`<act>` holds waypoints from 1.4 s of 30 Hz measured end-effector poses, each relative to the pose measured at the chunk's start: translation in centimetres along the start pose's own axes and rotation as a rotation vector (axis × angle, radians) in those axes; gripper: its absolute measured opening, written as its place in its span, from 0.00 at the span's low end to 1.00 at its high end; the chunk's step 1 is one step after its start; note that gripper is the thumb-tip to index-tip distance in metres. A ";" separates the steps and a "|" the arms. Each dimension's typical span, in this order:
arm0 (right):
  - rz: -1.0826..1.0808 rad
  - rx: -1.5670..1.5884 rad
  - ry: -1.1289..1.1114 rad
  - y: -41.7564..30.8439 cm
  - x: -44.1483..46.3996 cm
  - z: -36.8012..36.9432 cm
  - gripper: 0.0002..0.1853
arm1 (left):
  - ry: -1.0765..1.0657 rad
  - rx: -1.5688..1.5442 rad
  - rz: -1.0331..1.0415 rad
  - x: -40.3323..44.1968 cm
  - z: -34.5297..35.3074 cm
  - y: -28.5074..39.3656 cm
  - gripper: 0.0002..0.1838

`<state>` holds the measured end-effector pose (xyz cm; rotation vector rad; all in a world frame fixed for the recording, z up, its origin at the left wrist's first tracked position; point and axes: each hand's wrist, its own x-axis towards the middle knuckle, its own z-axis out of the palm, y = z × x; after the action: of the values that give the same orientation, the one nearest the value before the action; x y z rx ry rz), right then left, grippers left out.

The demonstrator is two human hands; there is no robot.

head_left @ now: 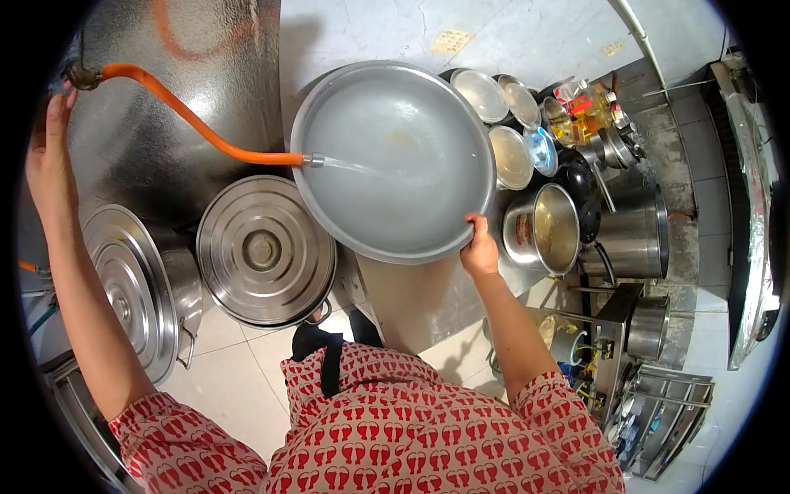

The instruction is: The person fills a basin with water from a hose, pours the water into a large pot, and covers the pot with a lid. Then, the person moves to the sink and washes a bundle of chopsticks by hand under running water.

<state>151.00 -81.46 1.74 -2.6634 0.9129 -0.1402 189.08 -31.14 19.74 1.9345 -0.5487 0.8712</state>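
Water runs from the metal end of an orange hose (197, 125) into a large grey basin (387, 206). My right hand (479, 251) grips the basin's rim at its lower right, thumb over the edge. At the far left, my left hand (53, 156) is raised beside the metal tap (85, 77) that the hose is fixed to. Its fingertips are at the dark edge of the view, so whether they hold the tap is hard to make out. The hose end rests over the basin's left rim.
Two large lidded steel pots (265, 247) stand below the basin on the left. Right of the basin are several lidded containers (480, 96), a steel pot (553, 230), a black pan (578, 185), oil bottles (588, 123) and a gas stove (613, 329). A wall (527, 33) rises behind.
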 end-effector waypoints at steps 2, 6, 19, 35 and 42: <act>-0.009 0.001 0.020 0.2 0.0 0.1 0.27 | -0.039 -0.042 -0.054 0.4 -0.6 -0.8 0.21; 0.009 -0.028 0.000 0.0 -0.1 0.0 0.28 | 0.048 0.128 -0.019 -0.2 0.0 0.6 0.21; 0.018 -0.053 -0.010 -0.1 -0.1 -0.2 0.29 | 0.070 0.328 -0.007 -0.4 -0.1 0.6 0.27; -0.007 -0.050 -0.010 -0.3 -0.2 -0.1 0.26 | 0.031 0.003 0.018 -0.7 1.3 6.2 0.27; -0.018 -0.043 -0.008 -0.1 -0.2 0.0 0.26 | 0.038 -0.366 -0.004 -0.3 1.3 8.0 0.30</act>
<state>150.94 -81.27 1.82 -2.7105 0.8998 -0.1152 183.96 -36.16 23.52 1.5837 -0.6332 0.7445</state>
